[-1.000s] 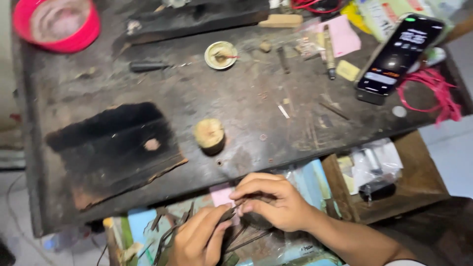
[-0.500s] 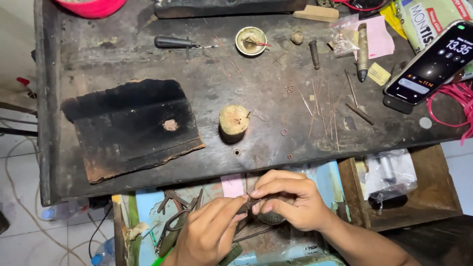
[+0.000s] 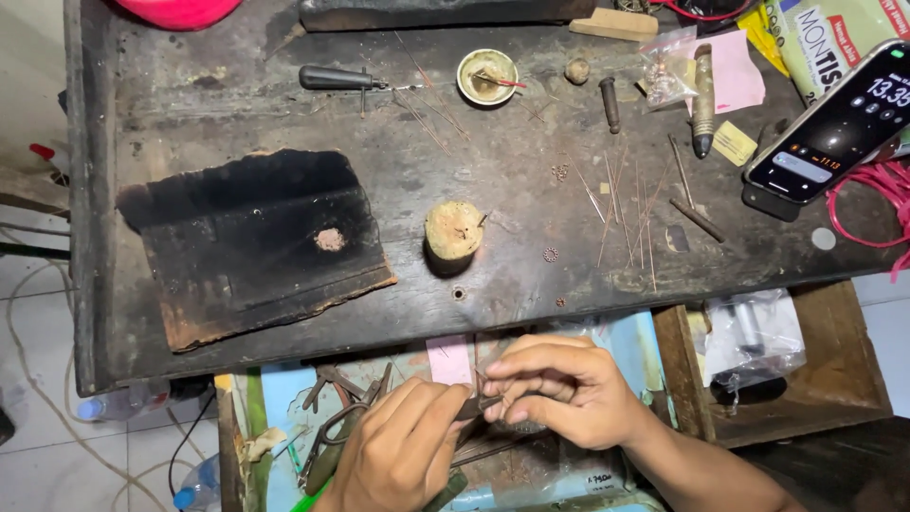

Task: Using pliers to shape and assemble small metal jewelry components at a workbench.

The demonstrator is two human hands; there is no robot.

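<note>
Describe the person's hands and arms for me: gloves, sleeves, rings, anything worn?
Both are bare. The left hand and the right hand have no gloves and no rings that I can see. The right forearm shows no sleeve, watch or bracelet. Fingernails are short.

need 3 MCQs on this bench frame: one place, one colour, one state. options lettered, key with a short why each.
1. Where does the small round wooden stump stand?
A. right of the charred board
B. in the wooden drawer
C. on the phone

2. What colour is the cord at the bench's right edge?
A. green
B. pink-red
C. white

3. How are the two hands?
A. apart, flat on the bench
B. one raised out of view
C. together below the bench edge, pinching a small dark piece

Key: 1 A, the stump sits on the benchtop just right of the board. 2 B, the looped cord is pink-red. 3 C, the left hand and right hand meet over the tool tray, fingertips closed on the piece.
</note>
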